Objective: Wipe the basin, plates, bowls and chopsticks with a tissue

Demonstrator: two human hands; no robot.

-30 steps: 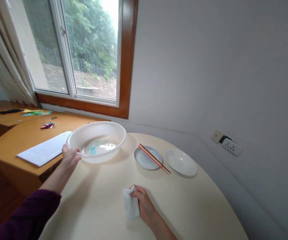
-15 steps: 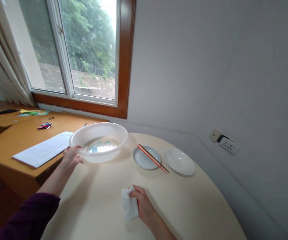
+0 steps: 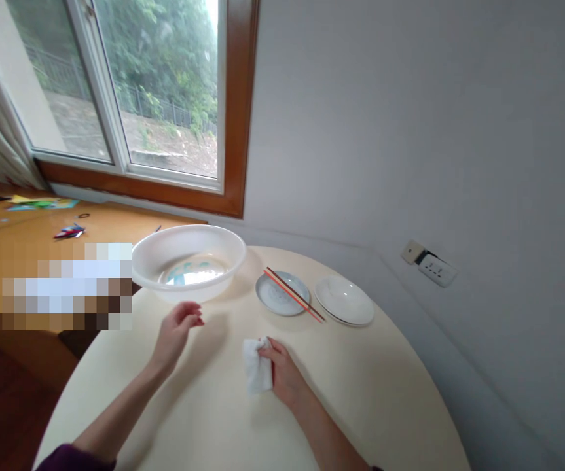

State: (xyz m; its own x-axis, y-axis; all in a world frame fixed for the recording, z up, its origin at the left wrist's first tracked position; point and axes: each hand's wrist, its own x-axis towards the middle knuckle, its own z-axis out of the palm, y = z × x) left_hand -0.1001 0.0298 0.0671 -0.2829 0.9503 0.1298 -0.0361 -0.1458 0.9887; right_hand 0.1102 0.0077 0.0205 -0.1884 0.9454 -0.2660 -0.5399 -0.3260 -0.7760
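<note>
My left hand (image 3: pixel 178 330) is in the air over the table, just in front of the plastic basin. Its fingers are loosely bent, somewhat apart, and hold nothing. My right hand (image 3: pixel 285 373) grips a folded white cloth (image 3: pixel 257 366) between thumb and fingers, low over the table. The translucent white basin (image 3: pixel 188 288) stands at the table's far left, with a shiny bottom showing bluish patches. To its right, a pair of reddish chopsticks (image 3: pixel 294 294) lies across a grey-white plate (image 3: pixel 275 302). White dishes (image 3: pixel 345 302), seemingly stacked, sit beside that plate.
The round cream table (image 3: pixel 361 405) reaches to the wall (image 3: pixel 361 131) at the back, where a socket (image 3: pixel 437 269) is mounted. A wooden desk (image 3: pixel 110 226) adjoins on the left, bearing pens (image 3: pixel 70 231) and coloured paper (image 3: pixel 41 204). Part of the desk is pixelated.
My left hand has let go of the basin's rim and moved right and toward me. My right hand still holds the cloth. The view has shifted slightly.
</note>
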